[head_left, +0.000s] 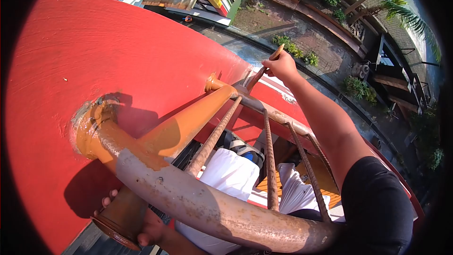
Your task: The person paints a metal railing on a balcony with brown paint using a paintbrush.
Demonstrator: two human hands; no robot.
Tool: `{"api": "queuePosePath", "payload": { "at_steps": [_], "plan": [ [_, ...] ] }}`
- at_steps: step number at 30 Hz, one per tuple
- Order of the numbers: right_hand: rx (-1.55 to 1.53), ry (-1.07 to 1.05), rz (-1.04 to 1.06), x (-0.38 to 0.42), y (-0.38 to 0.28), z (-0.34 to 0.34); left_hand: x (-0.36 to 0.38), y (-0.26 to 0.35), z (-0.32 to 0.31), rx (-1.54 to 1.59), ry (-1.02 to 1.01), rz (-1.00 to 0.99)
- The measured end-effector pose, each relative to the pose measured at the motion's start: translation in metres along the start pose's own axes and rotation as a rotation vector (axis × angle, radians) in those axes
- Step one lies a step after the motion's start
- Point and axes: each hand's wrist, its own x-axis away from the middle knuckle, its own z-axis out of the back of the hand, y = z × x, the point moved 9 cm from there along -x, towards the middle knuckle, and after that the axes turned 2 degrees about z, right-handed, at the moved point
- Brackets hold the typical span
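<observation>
Red paint covers the broad curved wall that fills the left of the view, and a metal railing is set into it at a ragged, orange-smeared joint. Low at the left, the left hand cups the underside of a rusty brown can; its fingers are curled round the can's side and its thumb presses the bottom rim, so the hand is clamped on the can, which hangs just below the thick grey rail. That rail is bare and rust-spotted along most of its length, while the parallel bar beyond it is coated orange up to its far end. Thin ribbed rods cross between the two bars, all still rusty. Through the gaps show the person's white trousers.

Further right, the right arm in a black sleeve reaches out over the railing. The right hand is closed tight on the wooden handle of a paintbrush, whose bristle end seems to touch the top bar near the orange elbow, though shadow makes the contact hard to confirm. Far below on the right lie a paved yard and green shrubs.
</observation>
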Motion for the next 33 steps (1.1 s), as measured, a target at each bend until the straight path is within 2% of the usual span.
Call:
{"api": "queuePosePath", "payload": {
  "at_steps": [1,3,5,8,9,11,15,19,21,23,25,28,29,31,33],
  "plan": [
    [-0.084,0.037,0.015,0.000,-0.002,-0.008,0.000,0.000,0.000,-0.005,-0.002,-0.005],
    [-0.028,-0.019,0.024,0.004,0.001,-0.031,0.001,-0.002,-0.001,0.001,-0.012,-0.008],
    [0.183,-0.042,0.089,-0.002,0.014,-0.033,0.001,-0.002,0.000,0.004,-0.018,-0.016],
    [0.455,-0.192,0.047,0.010,0.012,-0.013,0.000,-0.002,0.001,0.007,-0.019,-0.027],
    [0.554,-0.196,0.106,0.012,0.004,-0.006,0.000,-0.002,0.002,0.005,-0.023,-0.026],
    [0.467,-0.177,0.115,0.013,-0.009,0.006,0.000,-0.002,0.002,0.004,-0.031,-0.030],
    [-0.001,-0.030,0.092,0.008,-0.016,-0.007,0.001,-0.001,0.001,0.001,-0.037,-0.023],
    [0.313,-0.107,0.127,0.006,0.008,-0.021,0.002,-0.006,0.003,-0.011,-0.034,-0.011],
    [0.408,-0.225,0.049,0.002,0.029,-0.009,0.002,-0.006,0.003,0.003,-0.033,0.002],
    [0.575,-0.163,0.246,0.017,-0.003,0.014,0.002,-0.006,0.003,0.011,-0.035,0.005],
    [0.460,-0.113,0.376,0.024,-0.018,0.022,0.001,-0.004,0.004,0.009,-0.031,-0.004],
    [0.494,-0.231,0.422,0.035,-0.017,-0.008,0.000,-0.001,0.002,0.028,-0.040,-0.016],
    [0.468,-0.310,0.519,0.042,-0.016,-0.024,0.000,-0.002,0.001,0.034,-0.035,-0.009],
    [0.477,-0.357,0.531,0.044,-0.028,-0.037,0.000,-0.004,0.001,0.038,-0.028,0.010],
    [0.406,-0.304,0.458,0.040,-0.046,-0.032,0.001,-0.005,0.002,0.052,-0.024,0.033]
  ]
}}
